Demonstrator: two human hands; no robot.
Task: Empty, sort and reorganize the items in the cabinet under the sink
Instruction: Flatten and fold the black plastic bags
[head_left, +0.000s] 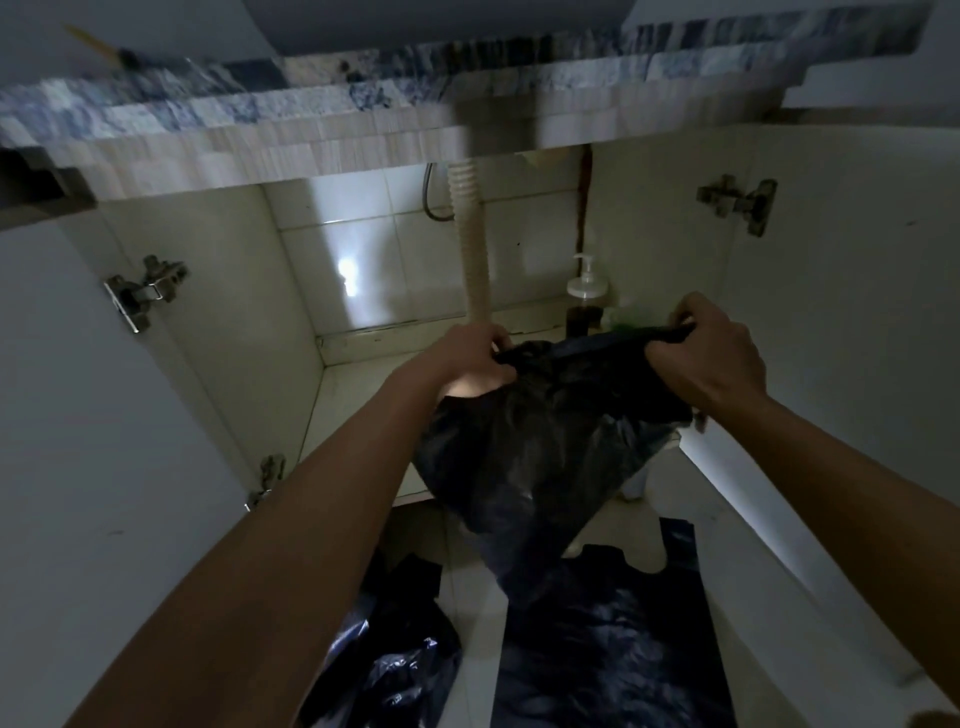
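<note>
Head view shows your left hand (480, 358) and right hand (709, 348) each pinching the crumpled black plastic bag (545, 452) before the open cabinet (249, 291); stretch harder and it may tear.

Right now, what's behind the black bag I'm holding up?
Behind the black bag, a pump bottle and something green stand in the cabinet, back right. The bag hides anything lower down.
</note>
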